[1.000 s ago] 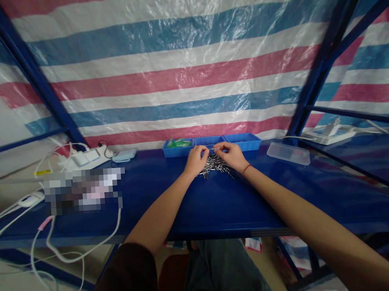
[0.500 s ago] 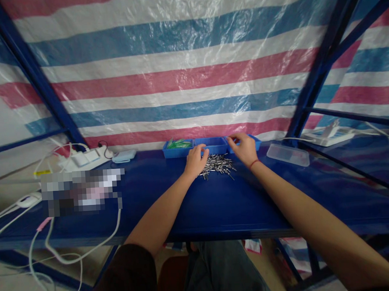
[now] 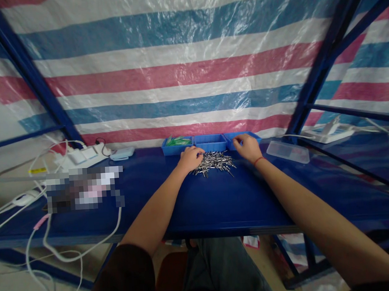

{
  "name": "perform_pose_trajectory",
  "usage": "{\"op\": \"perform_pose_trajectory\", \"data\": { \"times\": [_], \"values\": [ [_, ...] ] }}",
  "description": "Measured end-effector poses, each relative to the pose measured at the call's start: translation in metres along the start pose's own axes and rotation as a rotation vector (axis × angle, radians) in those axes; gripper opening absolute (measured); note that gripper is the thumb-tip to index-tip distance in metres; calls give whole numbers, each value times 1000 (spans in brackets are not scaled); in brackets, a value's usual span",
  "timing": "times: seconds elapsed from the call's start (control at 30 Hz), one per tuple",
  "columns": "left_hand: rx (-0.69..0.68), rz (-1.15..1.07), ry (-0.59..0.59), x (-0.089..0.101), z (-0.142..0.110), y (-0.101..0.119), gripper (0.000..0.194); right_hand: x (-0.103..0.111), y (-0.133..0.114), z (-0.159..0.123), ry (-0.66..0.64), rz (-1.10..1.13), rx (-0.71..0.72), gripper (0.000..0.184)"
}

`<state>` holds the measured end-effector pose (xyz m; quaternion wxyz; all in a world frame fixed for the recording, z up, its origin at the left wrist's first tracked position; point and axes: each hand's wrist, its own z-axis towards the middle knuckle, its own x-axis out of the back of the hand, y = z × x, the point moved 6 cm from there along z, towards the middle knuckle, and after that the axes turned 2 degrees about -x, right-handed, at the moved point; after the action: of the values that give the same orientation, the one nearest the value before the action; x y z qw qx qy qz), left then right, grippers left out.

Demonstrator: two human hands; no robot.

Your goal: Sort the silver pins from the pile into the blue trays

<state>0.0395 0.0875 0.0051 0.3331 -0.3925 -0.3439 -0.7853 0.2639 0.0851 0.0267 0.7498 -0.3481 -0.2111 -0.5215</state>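
Observation:
A loose heap of thin silvery metal pins, like blind rivets point(image 3: 217, 161), lies on the blue table. At the heap's left side my left hand point(image 3: 190, 159) bends over it, fingers curled together; what is between the fingertips is too small to make out. My right hand point(image 3: 250, 148) hovers just in front of the right blue bin point(image 3: 255, 137), thumb and forefinger pinched. Anything in that pinch is hidden. Behind the heap stands the middle blue bin point(image 3: 210, 145). Green plastic pieces point(image 3: 178, 140) fill part of the left blue bin point(image 3: 173, 151).
A clear plastic lid point(image 3: 287, 152) lies right of the bins. On the left are a power strip point(image 3: 83, 157), a light-blue box point(image 3: 122, 154), a blurred-out item point(image 3: 85, 189) and white cables point(image 3: 118, 220). Blue metal posts point(image 3: 321, 67) and a striped sheet point(image 3: 177, 76) enclose the table.
My left hand has lowered and moved slightly left, its fingers now curled more at the heap's edge. The right hand has shifted slightly right, and its pinch has tightened. The view has tilted slightly.

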Motion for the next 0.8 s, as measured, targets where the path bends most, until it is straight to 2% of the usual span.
{"op": "perform_pose_trajectory", "data": {
  "times": [0.17,0.33,0.5,0.63,0.8],
  "values": [
    [-169,8,0,-2,-1,9,25,-8,-37,-11,-92,164,176,21],
    [-228,11,-4,-5,-3,22,16,-11,-64,-20,-178,211,275,19],
    [-202,43,-15,-9,-4,26,14,-16,-72,-26,-230,213,314,19],
    [-187,134,36,-9,-5,28,19,-21,-74,-29,-267,218,350,20],
    [-228,10,110,-3,-4,33,17,-25,-75,-30,-292,233,356,16]
  ]
}}
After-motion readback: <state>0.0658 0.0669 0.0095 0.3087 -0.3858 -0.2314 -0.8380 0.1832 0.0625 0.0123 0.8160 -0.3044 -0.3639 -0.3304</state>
